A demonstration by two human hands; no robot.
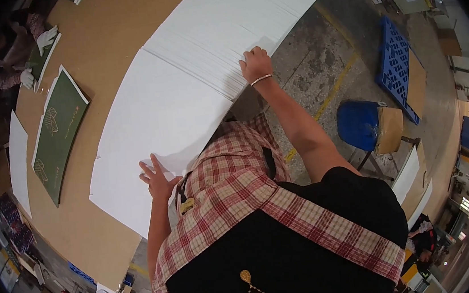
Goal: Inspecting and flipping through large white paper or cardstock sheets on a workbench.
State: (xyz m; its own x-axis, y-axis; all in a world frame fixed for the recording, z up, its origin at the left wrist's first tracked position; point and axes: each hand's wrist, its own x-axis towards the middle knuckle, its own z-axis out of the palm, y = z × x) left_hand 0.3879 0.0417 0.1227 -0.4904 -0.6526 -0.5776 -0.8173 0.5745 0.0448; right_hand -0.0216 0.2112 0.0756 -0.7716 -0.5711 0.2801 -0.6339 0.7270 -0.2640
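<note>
**A:** What is the surface, and what sort of room is it?

**B:** A broad brown board worktable (92, 41) in a workshop, over a worn grey concrete floor (317, 63) marked with yellow lines. A blue plastic pallet (394, 64) lies on the floor well off to the right, and a blue stool (359, 125) stands near the worker's right side.

**A:** What is on the table?

**B:** Large white sheets (157, 120), flat and matte, lie near the table's edge. Behind them a fanned stack of white sheets (233, 26) steps back in thin, even edges. Farther left lie a dark green printed sheet (61, 136) with a white border and another plain white sheet (17, 160). At the far left corner, a co-worker's white gloved hands (47, 37) rest on a second green piece.

**A:** And the worker's hands?

**B:** The left hand (157, 180) is spread wide, fingers splayed, pressed flat on the near corner of the white sheets. The right hand (255, 64), a thin bracelet at the wrist, rests with fingers curled on the near edge of the fanned stack. Neither grips anything. A red-and-cream plaid apron over a black top fills the foreground.
</note>
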